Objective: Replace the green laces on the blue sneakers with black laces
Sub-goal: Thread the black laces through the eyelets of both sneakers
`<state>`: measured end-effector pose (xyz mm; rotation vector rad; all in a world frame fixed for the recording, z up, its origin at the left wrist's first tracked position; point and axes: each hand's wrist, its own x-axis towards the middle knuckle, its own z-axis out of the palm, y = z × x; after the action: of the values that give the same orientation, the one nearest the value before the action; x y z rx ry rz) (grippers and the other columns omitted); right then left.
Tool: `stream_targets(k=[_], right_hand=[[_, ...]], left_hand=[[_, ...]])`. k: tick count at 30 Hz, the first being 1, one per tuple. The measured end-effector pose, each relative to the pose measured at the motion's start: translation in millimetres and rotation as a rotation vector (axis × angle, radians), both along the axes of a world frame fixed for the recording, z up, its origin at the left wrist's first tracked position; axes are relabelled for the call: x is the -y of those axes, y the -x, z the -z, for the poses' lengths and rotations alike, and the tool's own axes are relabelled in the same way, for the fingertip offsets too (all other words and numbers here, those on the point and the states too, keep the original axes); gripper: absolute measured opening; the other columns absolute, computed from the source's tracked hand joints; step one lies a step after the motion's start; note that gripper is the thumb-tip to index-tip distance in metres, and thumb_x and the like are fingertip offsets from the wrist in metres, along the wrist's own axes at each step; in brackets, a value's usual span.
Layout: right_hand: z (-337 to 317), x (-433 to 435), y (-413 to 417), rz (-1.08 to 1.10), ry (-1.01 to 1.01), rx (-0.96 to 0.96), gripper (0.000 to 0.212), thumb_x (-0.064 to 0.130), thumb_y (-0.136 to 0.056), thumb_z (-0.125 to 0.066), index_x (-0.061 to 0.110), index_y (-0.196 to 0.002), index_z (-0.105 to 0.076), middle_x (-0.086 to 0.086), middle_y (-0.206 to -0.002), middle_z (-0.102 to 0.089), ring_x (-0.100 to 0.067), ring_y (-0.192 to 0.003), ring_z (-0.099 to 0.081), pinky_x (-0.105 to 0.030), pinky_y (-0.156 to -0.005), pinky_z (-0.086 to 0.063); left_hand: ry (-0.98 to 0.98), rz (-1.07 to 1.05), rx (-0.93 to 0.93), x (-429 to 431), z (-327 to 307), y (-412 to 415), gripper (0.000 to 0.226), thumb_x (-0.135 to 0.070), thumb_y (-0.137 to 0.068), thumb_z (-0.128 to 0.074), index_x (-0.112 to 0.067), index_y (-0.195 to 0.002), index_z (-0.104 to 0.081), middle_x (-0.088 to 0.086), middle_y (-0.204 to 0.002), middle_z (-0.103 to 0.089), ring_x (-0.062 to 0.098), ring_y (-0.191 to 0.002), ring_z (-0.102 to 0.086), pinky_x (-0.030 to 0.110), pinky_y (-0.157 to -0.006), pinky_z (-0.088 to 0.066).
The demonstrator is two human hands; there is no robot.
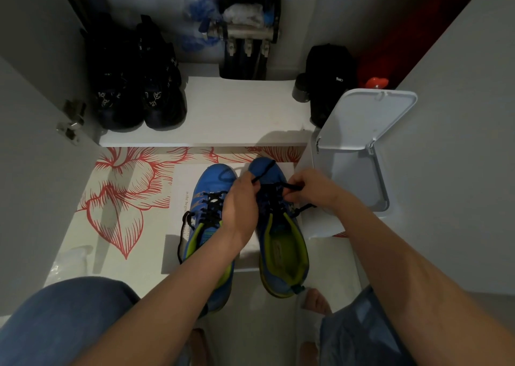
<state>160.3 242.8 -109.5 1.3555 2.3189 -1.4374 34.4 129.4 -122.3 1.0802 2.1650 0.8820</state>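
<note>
Two blue sneakers with lime-green lining stand side by side on the floor, toes pointing away from me. The left sneaker (pixel 211 187) is threaded with a black lace whose loose end trails off its left side (pixel 182 234). Over the right sneaker (pixel 281 243), my left hand (pixel 239 206) pinches one end of a black lace (pixel 263 172) that sticks up over the toe. My right hand (pixel 309 187) pinches the other end of that lace at the eyelets. No green laces are in view.
A white bin (pixel 359 153) with its lid open stands right of the sneakers. A dark pair of shoes (pixel 139 86) and a black bag (pixel 328 81) sit on the white cabinet shelf (pixel 239 114) ahead. A red flower-pattern mat (pixel 122 198) covers the floor. My knees frame the bottom.
</note>
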Motion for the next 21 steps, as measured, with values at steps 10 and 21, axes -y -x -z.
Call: stream_targets(k=[10,21], right_hand=[[5,7,3,-0.087,-0.061,-0.076,0.016,-0.001,-0.079,-0.07,-0.003,-0.094,-0.065,-0.004,-0.085,-0.06,-0.014,-0.083,-0.056,-0.018,-0.071,-0.044],[2,15,14,-0.17,-0.041,-0.027,0.01,0.01,-0.096,-0.048,0.002,-0.101,-0.052,-0.004,-0.085,-0.046,-0.015,-0.08,-0.046,-0.006,-0.055,-0.034]], left_hand=[[0.015,0.011,0.186,7,-2,3,0.011,-0.005,-0.089,-0.059,-0.002,-0.099,-0.064,0.011,-0.096,-0.068,0.024,-0.091,-0.064,0.042,-0.085,-0.052],[0.12,0.101,-0.135,4,3,1,0.025,-0.009,-0.097,-0.047,-0.009,-0.119,-0.056,0.011,-0.117,-0.051,0.024,-0.1,-0.057,0.028,-0.082,-0.044]])
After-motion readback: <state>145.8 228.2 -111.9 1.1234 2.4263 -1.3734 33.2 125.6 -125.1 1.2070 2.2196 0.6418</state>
